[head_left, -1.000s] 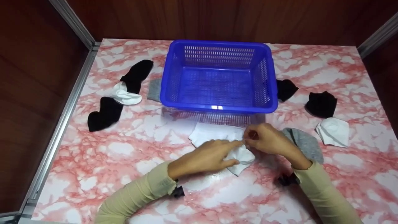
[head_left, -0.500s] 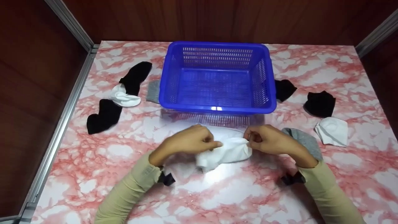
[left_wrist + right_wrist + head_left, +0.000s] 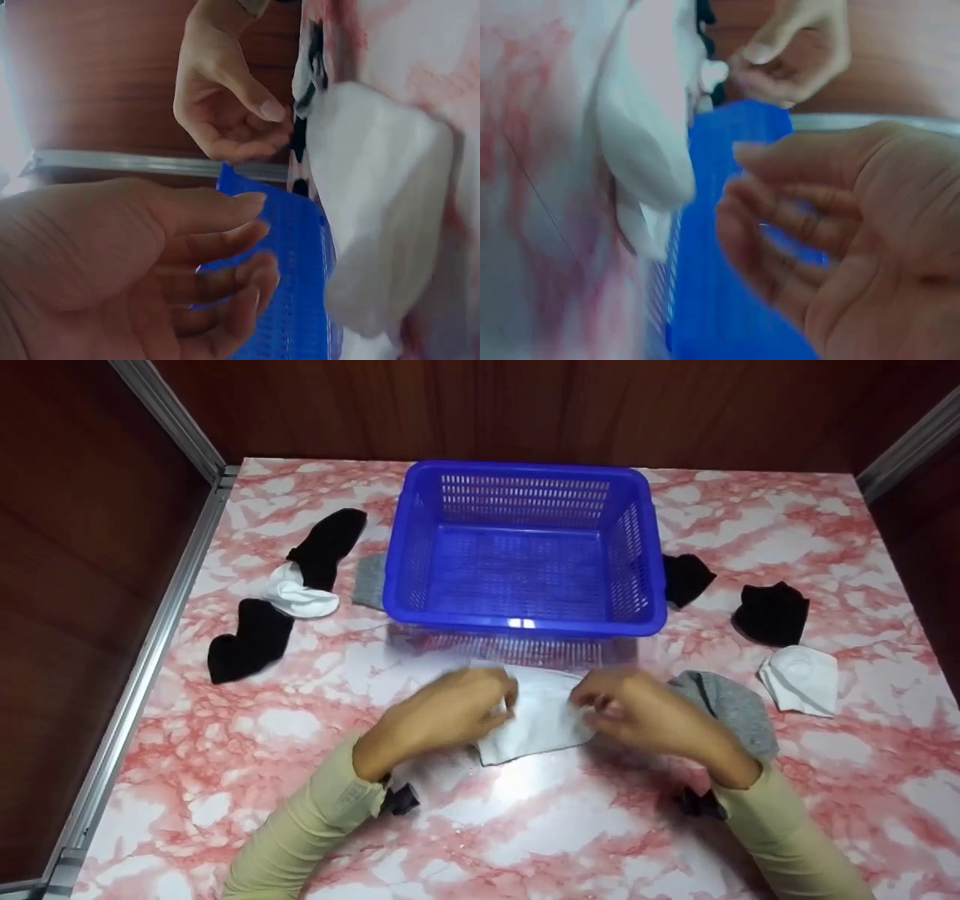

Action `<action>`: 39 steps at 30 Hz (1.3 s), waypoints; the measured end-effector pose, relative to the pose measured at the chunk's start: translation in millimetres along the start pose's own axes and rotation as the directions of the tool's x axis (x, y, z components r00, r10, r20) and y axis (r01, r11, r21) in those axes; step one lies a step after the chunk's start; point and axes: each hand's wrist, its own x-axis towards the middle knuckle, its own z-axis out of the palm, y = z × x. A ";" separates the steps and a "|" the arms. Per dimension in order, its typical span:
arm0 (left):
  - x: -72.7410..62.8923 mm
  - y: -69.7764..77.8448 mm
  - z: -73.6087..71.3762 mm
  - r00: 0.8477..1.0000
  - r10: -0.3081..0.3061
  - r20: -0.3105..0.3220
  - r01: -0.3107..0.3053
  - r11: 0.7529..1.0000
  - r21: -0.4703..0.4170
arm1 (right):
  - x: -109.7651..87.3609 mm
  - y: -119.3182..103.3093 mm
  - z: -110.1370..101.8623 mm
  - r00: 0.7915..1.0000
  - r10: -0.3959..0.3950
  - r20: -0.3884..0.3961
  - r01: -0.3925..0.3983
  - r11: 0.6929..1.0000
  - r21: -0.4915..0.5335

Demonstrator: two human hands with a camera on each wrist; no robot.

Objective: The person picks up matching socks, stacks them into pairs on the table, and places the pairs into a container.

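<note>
A white sock (image 3: pixel 536 724) lies spread in front of the basket, between my two hands. In the right wrist view another white piece of cloth (image 3: pixel 643 229) shows from beneath the sock (image 3: pixel 641 112). My left hand (image 3: pixel 442 709) hovers at the sock's left side; in the left wrist view its fingers (image 3: pixel 217 285) are loosely bent, with nothing in them and a gap to the sock (image 3: pixel 375 202). At the right end is my right hand (image 3: pixel 645 709), blurred by motion. Seen from its own wrist, its fingers (image 3: pixel 742 225) are relaxed and hold nothing.
A blue plastic basket (image 3: pixel 525 622) stands behind the sock. Black socks (image 3: pixel 251 641) and a white one (image 3: pixel 300 596) lie left. A grey sock (image 3: pixel 727 709), a white sock (image 3: pixel 802 679) and black socks (image 3: pixel 772 615) lie right. Grey cloth (image 3: pixel 370 581) shows beside the basket.
The white sock, earlier bunched and pinched at its right end, now lies flatter. My left hand moved left from over the sock; my right hand let go of its end.
</note>
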 end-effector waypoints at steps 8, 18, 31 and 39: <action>-4.4 8.4 38.3 0.989 -0.094 0.111 0.068 0.974 0.214 | 6.2 7.5 21.8 0.995 -0.014 0.096 0.024 0.994 -0.104; -1.0 9.2 41.2 0.991 -0.130 0.001 0.126 0.959 0.255 | 7.5 19.7 25.2 0.994 0.073 0.086 -0.064 0.993 -0.101; 9.5 -23.2 28.7 0.993 -0.035 -0.111 0.031 0.999 -0.035 | 4.2 17.2 21.3 0.983 0.117 0.144 -0.105 0.991 -0.088; 6.4 -24.3 22.7 0.999 -0.035 0.017 0.036 0.999 -0.039 | 3.0 19.3 21.7 0.995 0.048 0.083 -0.039 0.993 -0.111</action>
